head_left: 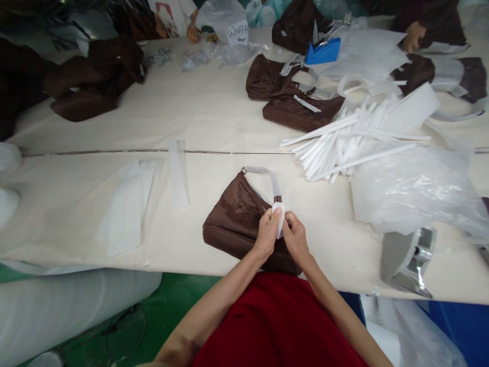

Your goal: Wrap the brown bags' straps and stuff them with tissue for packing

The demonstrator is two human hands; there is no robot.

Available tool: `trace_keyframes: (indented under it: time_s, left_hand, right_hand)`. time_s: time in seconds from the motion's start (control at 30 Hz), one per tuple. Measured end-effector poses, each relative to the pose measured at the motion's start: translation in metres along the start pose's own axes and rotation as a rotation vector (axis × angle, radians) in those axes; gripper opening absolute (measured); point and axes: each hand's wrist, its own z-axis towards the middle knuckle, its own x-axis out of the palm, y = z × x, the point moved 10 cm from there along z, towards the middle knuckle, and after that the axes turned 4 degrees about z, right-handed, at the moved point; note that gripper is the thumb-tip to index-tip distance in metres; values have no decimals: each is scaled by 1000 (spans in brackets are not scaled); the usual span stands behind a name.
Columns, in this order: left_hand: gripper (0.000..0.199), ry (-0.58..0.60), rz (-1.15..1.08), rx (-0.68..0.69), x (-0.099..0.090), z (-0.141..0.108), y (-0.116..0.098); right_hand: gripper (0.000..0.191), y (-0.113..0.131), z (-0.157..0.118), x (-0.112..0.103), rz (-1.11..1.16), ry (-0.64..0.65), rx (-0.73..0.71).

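A brown handbag (235, 216) lies on the pale table near its front edge, tilted, with its strap (267, 173) wrapped in white material and arching up behind it. At the strap's right end, a piece of white wrapping (279, 219) sits over the bag's right side. My left hand (268, 228) pinches this wrapping, thumb on top. Just to the right, my right hand (295, 232) has its fingers closed at the wrapping's right edge; what its fingertips hold is too small to make out.
White foam sticks (336, 140) and a clear plastic bag (416, 188) lie to the right, above a metal tape dispenser (407, 260). White sheets (130, 209) are at the left. More brown bags (301, 112) lie farther back, near other people's hands (414, 36).
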Motion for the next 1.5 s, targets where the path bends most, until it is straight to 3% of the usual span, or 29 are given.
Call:
trace_keyframes:
  time_s: [0.13,0.3,0.5,0.73,0.87,1.0,1.13,1.3,1.4,1.5]
  left_hand:
    - [50,14,-51,-68,-1,-3,3]
    - [52,35,-95,-93,0,-5,4]
    - [54,104,-99,-111,4,-3,6]
    - [48,333,86,19,0,-4,-6]
    - [48,310,56,20,-9,0,-3]
    - [51,333,7,-46,-6,-1,3]
    - [47,298,28,-19,-8,-2,0]
    - [42,191,71,-1,-16,4,5]
    - [41,154,127,12,-19,6,8]
    - [43,138,181,24,-20,7,7]
  right_hand:
    - [29,-6,-12,2,193,137,92]
    - [32,-13,-17,8,215,158,130]
    - [28,-13,-15,7,143,82,45]
    - [30,-15,-16,5,145,-56,49]
    - [30,-2,-18,10,186,14,14]
    - [29,7,-23,15,268,108,10]
    - [23,1,-23,17,170,13,19]
    - [9,-4,-20,18,-249,-195,-18]
    - [4,-1,-23,21,-319,-189,-66]
    - [6,9,-31,20,-286,-82,-117]
